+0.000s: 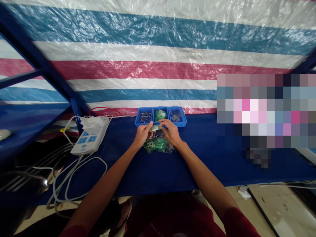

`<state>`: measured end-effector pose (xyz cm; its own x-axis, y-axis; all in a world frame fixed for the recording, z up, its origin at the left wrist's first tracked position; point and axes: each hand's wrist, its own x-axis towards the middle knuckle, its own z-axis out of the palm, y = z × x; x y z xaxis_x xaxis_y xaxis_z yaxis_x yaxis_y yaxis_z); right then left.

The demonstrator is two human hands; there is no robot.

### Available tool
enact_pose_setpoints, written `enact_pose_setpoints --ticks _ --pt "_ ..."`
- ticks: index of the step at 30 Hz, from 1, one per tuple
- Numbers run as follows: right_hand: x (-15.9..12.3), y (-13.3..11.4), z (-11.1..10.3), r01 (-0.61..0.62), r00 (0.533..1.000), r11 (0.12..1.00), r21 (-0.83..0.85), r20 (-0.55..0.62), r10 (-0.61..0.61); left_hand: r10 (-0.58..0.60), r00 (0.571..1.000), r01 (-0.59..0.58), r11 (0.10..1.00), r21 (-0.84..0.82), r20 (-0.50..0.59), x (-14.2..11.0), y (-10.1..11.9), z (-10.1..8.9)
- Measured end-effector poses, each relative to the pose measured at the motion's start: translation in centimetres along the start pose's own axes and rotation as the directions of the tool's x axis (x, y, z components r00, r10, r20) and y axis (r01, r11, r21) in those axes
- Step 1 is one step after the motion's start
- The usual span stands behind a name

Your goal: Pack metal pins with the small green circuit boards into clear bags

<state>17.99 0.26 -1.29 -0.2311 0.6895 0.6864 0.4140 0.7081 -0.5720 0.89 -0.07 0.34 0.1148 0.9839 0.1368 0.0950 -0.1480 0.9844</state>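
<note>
The left hand [142, 134] had its thumb and fingers closed on the left end of a small clear packet [155, 128], while the right hand [171, 132] curled its fingers at the other end; whether these gripped the film or only touched it, I could not tell. Handling it well, in my judgement, called for a light pinch at each end, the film kept level and any opening upward, so that nothing small slid out. The hands faced each other, knuckles up and wrists bent slightly inward, with both forearms slanting in across the bench's near edge. Just below the fingers, around the middle of the bench [207, 158], lay a loose pile of green-marked packets [155, 144], with slim metal parts showing at its right side. Beyond the hands, near the far edge, a blue three-section tray [181, 124] held metal pins [145, 117] at left, green-marked packets at centre and clear pieces [175, 116] at right. Toward the bench's left end sat a power strip [91, 138], with white cables [70, 179] looping toward the near left corner.
</note>
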Motion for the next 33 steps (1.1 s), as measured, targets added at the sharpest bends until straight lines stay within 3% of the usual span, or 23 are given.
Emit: enact_pose_setpoints --ticks 3,5,14,19,23,25,29,31,33 --pt "-0.08 0.14 -0.09 -0.077 0.994 0.997 -0.016 0.071 0.078 0.112 0.993 -0.111 0.993 0.046 -0.027 0.15 0.00 -0.31" --pt "-0.05 0.27 -0.17 -0.092 0.993 0.995 -0.038 0.074 0.095 0.157 0.988 -0.157 0.984 0.087 0.016 0.14 0.09 -0.50" --pt "0.05 0.12 -0.28 -0.131 0.991 0.991 0.035 -0.018 0.132 0.042 0.991 -0.057 0.992 0.111 0.130 -0.17 0.41 -0.29" --pt "0.12 -0.15 -0.60 0.012 1.000 0.999 0.036 0.006 -0.012 0.062 0.998 -0.060 0.994 -0.092 0.012 0.00 0.39 -0.02" --pt "0.16 -0.17 -0.29 0.071 0.997 0.997 0.009 0.029 -0.072 0.015 0.999 -0.010 0.987 -0.158 0.032 -0.09 0.11 0.20" --pt "0.18 -0.10 -0.09 0.019 0.999 1.000 0.007 0.027 -0.019 0.029 0.999 -0.026 0.997 -0.077 0.040 -0.17 0.04 0.20" --pt "0.26 0.11 -0.01 -0.150 0.989 0.988 0.030 -0.005 0.150 0.190 0.982 -0.189 0.966 0.175 0.008 -0.17 0.07 -0.01" --pt "0.27 0.07 -0.12 -0.223 0.974 0.973 0.064 -0.026 0.225 0.208 0.977 -0.213 0.959 0.189 0.045 -0.17 0.17 -0.02" --pt "0.24 -0.17 -0.32 -0.273 0.961 0.955 0.113 -0.025 0.277 0.160 0.985 -0.166 0.979 0.114 0.068 -0.24 0.30 0.09"
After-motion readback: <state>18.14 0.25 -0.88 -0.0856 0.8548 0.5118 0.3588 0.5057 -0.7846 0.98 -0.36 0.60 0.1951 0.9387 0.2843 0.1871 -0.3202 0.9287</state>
